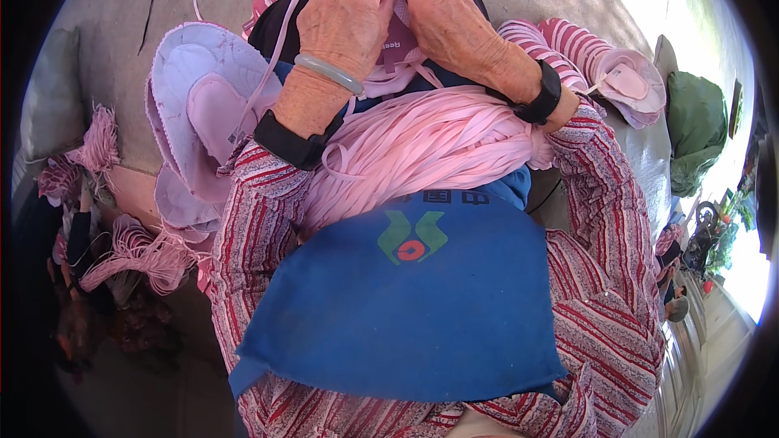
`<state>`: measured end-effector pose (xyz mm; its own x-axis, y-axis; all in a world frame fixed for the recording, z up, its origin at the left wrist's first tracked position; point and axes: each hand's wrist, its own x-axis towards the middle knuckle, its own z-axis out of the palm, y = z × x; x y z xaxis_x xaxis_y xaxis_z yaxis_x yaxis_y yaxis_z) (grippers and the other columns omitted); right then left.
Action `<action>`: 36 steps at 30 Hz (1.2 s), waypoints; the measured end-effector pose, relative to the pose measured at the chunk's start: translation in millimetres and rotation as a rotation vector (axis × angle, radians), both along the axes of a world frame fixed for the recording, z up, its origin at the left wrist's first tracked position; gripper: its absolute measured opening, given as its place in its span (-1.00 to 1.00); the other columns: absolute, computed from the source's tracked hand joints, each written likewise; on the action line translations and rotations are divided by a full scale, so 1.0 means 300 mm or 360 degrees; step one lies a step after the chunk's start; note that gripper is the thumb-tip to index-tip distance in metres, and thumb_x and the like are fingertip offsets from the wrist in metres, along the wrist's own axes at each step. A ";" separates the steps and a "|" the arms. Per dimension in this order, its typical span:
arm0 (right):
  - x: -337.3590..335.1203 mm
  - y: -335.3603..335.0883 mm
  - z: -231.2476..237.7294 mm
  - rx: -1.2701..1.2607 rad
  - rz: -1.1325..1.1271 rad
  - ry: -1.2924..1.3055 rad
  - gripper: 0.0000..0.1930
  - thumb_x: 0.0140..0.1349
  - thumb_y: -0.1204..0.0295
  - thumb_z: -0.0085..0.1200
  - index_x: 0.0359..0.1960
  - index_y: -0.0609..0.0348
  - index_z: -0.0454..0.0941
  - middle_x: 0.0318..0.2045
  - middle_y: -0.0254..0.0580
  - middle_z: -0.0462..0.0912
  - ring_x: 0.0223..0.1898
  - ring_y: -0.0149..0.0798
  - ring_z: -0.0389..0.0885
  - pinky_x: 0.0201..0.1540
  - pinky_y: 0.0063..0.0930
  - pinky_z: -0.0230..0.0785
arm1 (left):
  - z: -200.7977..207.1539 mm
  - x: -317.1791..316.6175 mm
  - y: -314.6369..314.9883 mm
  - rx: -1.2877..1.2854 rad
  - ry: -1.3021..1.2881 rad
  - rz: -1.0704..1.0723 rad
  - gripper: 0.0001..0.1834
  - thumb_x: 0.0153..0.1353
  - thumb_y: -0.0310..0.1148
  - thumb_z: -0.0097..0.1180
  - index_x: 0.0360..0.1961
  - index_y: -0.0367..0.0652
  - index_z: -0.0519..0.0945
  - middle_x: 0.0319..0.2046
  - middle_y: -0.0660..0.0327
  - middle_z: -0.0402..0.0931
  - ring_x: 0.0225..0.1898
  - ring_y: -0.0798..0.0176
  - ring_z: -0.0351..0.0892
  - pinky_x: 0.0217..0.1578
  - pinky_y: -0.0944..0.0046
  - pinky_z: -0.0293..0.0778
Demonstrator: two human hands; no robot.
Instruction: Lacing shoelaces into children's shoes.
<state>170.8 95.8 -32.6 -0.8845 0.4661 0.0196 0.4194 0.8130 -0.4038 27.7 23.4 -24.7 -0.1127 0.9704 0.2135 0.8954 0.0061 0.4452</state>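
At the top middle, my left hand [345,20] and my right hand [450,24] meet over a pink mesh shoe upper [398,45] on my lap. The fingers of both hands are closed in a pinch at its eyelets, on a pale pink shoelace [286,40]. One length of that lace hangs in a loop to the left of my left wrist; the exact spot where it passes between my fingertips is hidden. Just below my wrists, a thick bundle of pink shoelaces [430,134] lies across my lap, above a blue apron [406,316].
Nested shoe uppers [199,97] stand at my left, and another striped row of uppers [617,73] lies at my right. More lace bundles [146,255] sit at the lower left near another person. A green sack [696,134] rests at the far right.
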 end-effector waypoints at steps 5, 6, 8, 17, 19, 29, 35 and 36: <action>0.022 0.014 -0.008 -0.0217 -0.0089 0.0129 -0.70 -0.01 0.59 -0.05 -0.18 0.33 0.32 -0.32 0.02 0.36 -0.25 -0.02 0.39 -0.23 -0.34 0.36 | 0.021 0.033 0.030 -0.0069 0.0300 -0.0104 -0.83 0.05 -0.37 0.06 -0.32 -0.16 0.53 -0.43 0.14 0.47 -0.30 0.06 0.47 -0.26 0.18 0.38; 0.020 0.015 -0.010 -0.0244 -0.0074 0.0174 -0.70 0.01 0.57 -0.05 -0.16 0.32 0.32 -0.32 0.03 0.37 -0.25 -0.01 0.40 -0.22 -0.34 0.36 | 0.020 0.043 0.036 -0.0169 0.0427 -0.0108 -0.86 0.04 -0.40 0.04 -0.35 -0.19 0.51 -0.43 0.13 0.47 -0.29 0.05 0.48 -0.26 0.17 0.38; 0.022 0.020 -0.013 -0.0263 -0.0072 0.0213 -0.70 0.02 0.56 -0.05 -0.14 0.32 0.33 -0.32 0.03 0.38 -0.25 -0.01 0.40 -0.21 -0.34 0.36 | 0.019 0.048 0.042 -0.0139 0.0379 -0.0103 -0.86 0.05 -0.40 0.02 -0.36 -0.20 0.50 -0.42 0.11 0.47 -0.29 0.04 0.49 -0.26 0.16 0.38; 0.019 0.029 0.086 -0.0299 -0.0055 0.0211 -0.66 0.08 0.50 -0.04 -0.06 0.22 0.35 -0.18 -0.03 0.38 -0.14 -0.05 0.43 -0.10 -0.40 0.34 | 0.193 -0.123 -0.016 -0.0661 -0.0468 -0.0217 -0.81 0.10 -0.36 0.00 -0.37 -0.28 0.50 -0.53 0.09 0.52 -0.45 0.17 0.52 -0.44 0.29 0.39; 0.018 0.035 0.124 -0.0212 0.0093 0.0620 -0.66 0.04 0.52 -0.02 -0.09 0.24 0.38 -0.27 -0.03 0.40 -0.22 -0.06 0.41 -0.19 -0.37 0.33 | 0.231 -0.177 -0.062 -0.0874 -0.1016 -0.0209 -0.79 0.17 -0.33 -0.02 -0.35 -0.29 0.50 -0.57 0.27 0.45 -0.51 0.42 0.38 -0.49 0.41 0.31; -0.040 0.023 0.102 -0.0246 0.0508 0.0335 -0.78 0.01 0.48 0.06 -0.27 0.18 0.42 -0.35 -0.11 0.48 -0.29 -0.05 0.51 -0.22 -0.31 0.39 | 0.100 -0.140 -0.124 -0.0837 -0.1572 0.0202 -0.75 0.17 -0.25 0.05 -0.32 -0.26 0.53 -0.52 0.40 0.40 -0.52 0.54 0.31 -0.49 0.55 0.27; -0.033 0.030 0.089 -0.0187 0.0466 0.0388 -0.77 0.02 0.47 0.06 -0.24 0.14 0.42 -0.35 -0.14 0.49 -0.30 -0.09 0.51 -0.23 -0.36 0.40 | 0.047 -0.118 -0.094 -0.0535 -0.1082 0.0361 -0.72 0.10 -0.29 0.13 -0.23 -0.25 0.48 -0.41 0.27 0.50 -0.40 0.43 0.46 -0.36 0.48 0.40; -0.033 0.037 0.102 -0.0169 0.0468 0.0492 -0.77 0.02 0.47 0.06 -0.24 0.14 0.42 -0.35 -0.14 0.49 -0.30 -0.09 0.51 -0.23 -0.36 0.40 | 0.039 -0.109 -0.092 -0.0479 -0.1113 0.0315 -0.72 0.10 -0.29 0.13 -0.23 -0.25 0.48 -0.41 0.27 0.50 -0.40 0.43 0.46 -0.36 0.48 0.40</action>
